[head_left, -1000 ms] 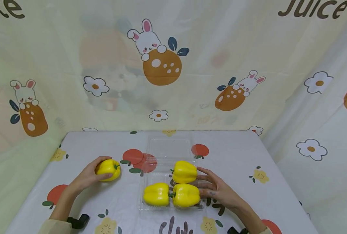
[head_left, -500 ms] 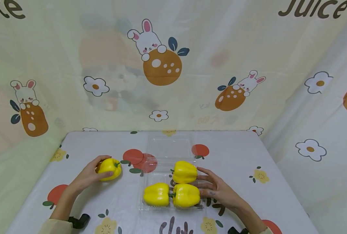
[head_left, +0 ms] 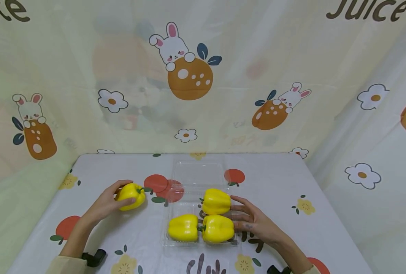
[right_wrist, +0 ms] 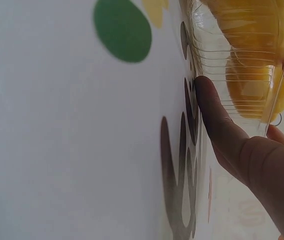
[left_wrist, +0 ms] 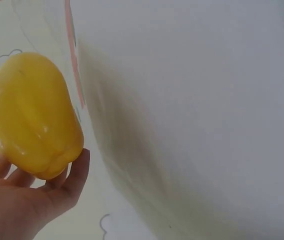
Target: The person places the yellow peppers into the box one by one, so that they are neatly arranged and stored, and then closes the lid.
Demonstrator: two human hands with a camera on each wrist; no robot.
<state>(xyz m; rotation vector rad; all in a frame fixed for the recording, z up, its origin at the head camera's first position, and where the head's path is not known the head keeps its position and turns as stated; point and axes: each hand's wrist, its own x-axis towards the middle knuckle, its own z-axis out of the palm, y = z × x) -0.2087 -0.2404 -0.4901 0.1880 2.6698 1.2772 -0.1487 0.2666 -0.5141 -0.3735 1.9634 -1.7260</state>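
A yellow bell pepper (head_left: 129,197) with a green stem is gripped by my left hand (head_left: 104,203), fingers behind it and thumb in front. In the left wrist view the pepper (left_wrist: 34,117) is off the cloth, with fingertips round its lower end. A clear plastic clamshell box (head_left: 183,207) lies open in the middle of the table. Inside are three more yellow bell peppers: two at the front and one at the back right. My right hand (head_left: 252,222) rests against the box's right side with fingers spread; in the right wrist view the thumb (right_wrist: 217,107) touches the ribbed outer wall.
The clamshell's clear lid (head_left: 199,173) is folded back flat behind the box. A white printed cloth (head_left: 275,182) covers the table, and a printed curtain (head_left: 237,68) hangs behind it. Black wrist devices (head_left: 95,258) sit at both wrists.
My left hand and its pepper have moved slightly up and to the right, towards the box. The pepper has tilted a little. The right hand and the box have stayed put.
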